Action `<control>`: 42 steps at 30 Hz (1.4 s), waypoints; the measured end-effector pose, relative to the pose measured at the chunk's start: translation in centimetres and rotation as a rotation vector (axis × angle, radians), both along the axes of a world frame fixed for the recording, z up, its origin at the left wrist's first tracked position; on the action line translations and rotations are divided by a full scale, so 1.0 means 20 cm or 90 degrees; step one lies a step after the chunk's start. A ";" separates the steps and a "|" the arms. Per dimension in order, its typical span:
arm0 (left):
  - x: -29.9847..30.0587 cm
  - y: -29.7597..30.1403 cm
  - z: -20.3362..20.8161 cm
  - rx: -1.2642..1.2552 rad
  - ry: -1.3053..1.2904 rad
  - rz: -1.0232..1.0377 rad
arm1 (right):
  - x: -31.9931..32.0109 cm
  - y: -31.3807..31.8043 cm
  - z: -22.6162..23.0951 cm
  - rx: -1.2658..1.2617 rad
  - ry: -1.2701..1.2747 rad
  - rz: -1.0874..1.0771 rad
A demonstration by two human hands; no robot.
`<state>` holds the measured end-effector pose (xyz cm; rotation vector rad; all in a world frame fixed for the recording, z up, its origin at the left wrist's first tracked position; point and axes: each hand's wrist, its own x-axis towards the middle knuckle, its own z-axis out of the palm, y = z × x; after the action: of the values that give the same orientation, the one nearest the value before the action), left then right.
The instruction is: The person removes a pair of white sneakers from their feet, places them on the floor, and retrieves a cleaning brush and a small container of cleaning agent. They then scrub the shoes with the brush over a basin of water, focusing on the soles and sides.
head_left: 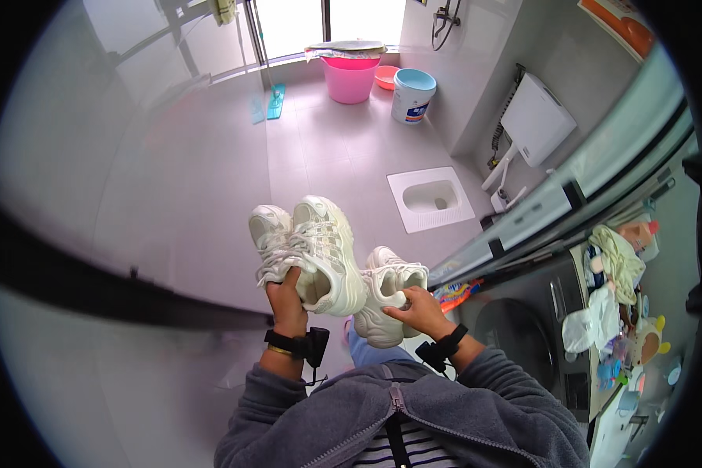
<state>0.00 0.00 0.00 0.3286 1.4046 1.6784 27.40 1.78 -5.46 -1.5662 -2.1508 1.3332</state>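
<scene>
My left hand (287,304) is closed on the heel ends of a pair of chunky off-white lace-up sneakers (331,253), held side by side with toes pointing away from me. To the right, my right hand (423,313) grips a second white pair of shoes (378,321) by their collars, thumb on the near side. These hang lower and closer to my body, and the two pairs touch or overlap in view. The fingers inside and behind the shoes are partly hidden.
A dark sliding-door frame (125,300) runs at left, a glass door edge (577,191) at right. Beyond are a squat toilet (398,204), a pink tub (351,86), a white bucket (404,108) and a teal mop (276,101). A black front-loading washer (515,339) stands near right.
</scene>
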 end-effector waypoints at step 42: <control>-1.01 0.74 -2.38 -0.299 0.348 -0.037 | -0.41 1.03 -2.05 -0.123 -0.023 -0.207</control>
<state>-20.22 14.72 -47.55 0.5757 2.1131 1.1990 19.17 22.46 -46.54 -1.9238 -1.7284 1.4416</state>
